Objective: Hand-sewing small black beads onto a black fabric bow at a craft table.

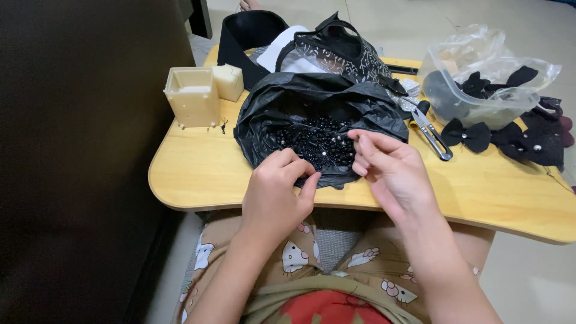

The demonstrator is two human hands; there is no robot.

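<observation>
**Black bead bag open between both hands**

Black plastic forms the landmark: an opened bag (318, 117) on the wooden lap table (198, 174), spread wide, we judge, to keep its black beads (315, 141) reachable. Left of the bag stands a cream plastic box (192, 96). At the bag's near edge we note the left hand (277, 195), fingers curled shut; contents not discernible. The right hand (393, 171) pinches finger and thumb over the beads. Right of the bag lie thread snips (431, 129) and black bows (468, 135).
</observation>
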